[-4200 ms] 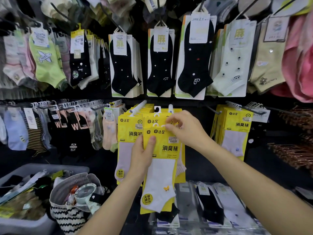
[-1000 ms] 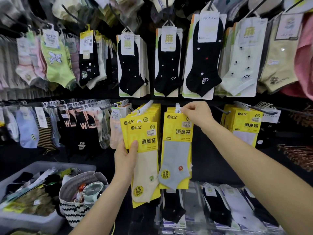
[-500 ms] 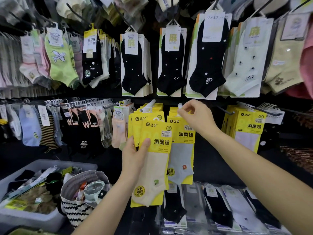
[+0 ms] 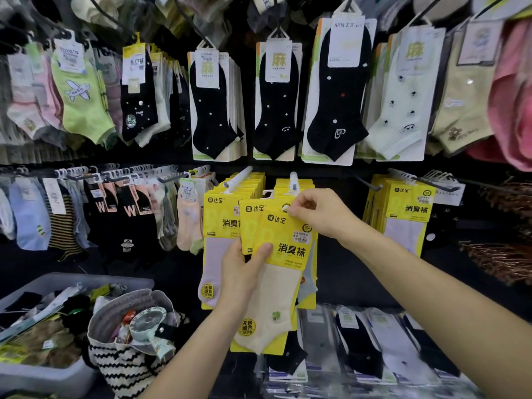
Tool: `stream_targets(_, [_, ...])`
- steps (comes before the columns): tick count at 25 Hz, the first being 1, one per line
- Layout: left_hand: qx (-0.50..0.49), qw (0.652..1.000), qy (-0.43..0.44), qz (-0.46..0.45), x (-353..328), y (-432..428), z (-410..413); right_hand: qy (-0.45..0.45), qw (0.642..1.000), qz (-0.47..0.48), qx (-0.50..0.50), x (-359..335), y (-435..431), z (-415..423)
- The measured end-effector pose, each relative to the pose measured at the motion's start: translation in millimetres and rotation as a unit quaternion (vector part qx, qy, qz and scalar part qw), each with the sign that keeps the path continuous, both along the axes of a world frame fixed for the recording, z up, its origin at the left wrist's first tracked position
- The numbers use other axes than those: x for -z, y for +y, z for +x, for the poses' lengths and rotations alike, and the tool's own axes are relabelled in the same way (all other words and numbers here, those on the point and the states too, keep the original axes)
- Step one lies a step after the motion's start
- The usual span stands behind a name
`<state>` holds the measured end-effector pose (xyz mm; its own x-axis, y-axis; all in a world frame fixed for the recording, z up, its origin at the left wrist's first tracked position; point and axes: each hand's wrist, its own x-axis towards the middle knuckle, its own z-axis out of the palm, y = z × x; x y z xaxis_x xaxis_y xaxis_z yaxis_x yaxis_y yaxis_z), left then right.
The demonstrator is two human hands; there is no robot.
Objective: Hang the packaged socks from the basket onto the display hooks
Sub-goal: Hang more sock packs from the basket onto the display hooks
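My left hand [image 4: 244,272] grips a small stack of yellow sock packs; the front pack [image 4: 283,272] shows a cream sock. My right hand [image 4: 319,213] pinches the top edge of that front pack by its hanging hole, just below the tip of a white display hook [image 4: 293,180]. Yellow packs hang on that hook behind the held ones. A second white hook [image 4: 239,175] to the left carries more yellow packs [image 4: 218,226]. The grey basket [image 4: 51,367] with loose sock packs sits at the lower left.
A black-and-white striped bag [image 4: 126,367] holding a small fan stands beside the basket. Black and pale socks [image 4: 336,90] hang on the upper row, and more yellow packs [image 4: 408,214] on the right. Packaged socks [image 4: 374,347] lie flat along the bottom shelf.
My left hand has carried the held packs right and up, in front of the middle hook. My right hand has left the hook's hung pack and now pinches the top of the front pack.
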<state>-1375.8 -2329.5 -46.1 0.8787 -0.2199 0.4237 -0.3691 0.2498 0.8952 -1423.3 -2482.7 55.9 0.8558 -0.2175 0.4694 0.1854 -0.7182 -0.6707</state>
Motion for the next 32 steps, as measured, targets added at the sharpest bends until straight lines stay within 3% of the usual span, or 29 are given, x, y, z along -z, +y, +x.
stream_targets(7, [-0.076, 0.997, 0.014, 0.018, 11, 8, 11, -0.026, 0.994, 0.059, 0.090, -16, -17, 16])
stream_targets(14, [-0.136, 0.990, 0.021, -0.007, 16, 42, 23, 0.020, 0.991, 0.034, 0.127, -26, -24, 47])
stream_targets(20, [-0.115, 0.993, 0.013, 0.018, 18, 43, 20, 0.028, 0.993, 0.058, 0.100, -21, -31, 46])
stream_targets(23, [-0.091, 0.994, -0.018, 0.048, 17, 30, 10, -0.066, 0.988, -0.021, 0.135, -20, -26, 33])
stream_targets(25, [-0.076, 0.994, -0.033, 0.064, 15, 19, 5, -0.117, 0.987, -0.044, 0.102, -18, -16, 23])
stream_targets(29, [-0.042, 0.997, -0.033, 0.063, 7, -2, -4, -0.037, 0.997, -0.062, 0.005, -7, -7, 11])
stream_targets(32, [-0.024, 0.998, -0.027, 0.044, 1, -16, -8, -0.032, 0.998, -0.041, 0.028, -10, -20, 10])
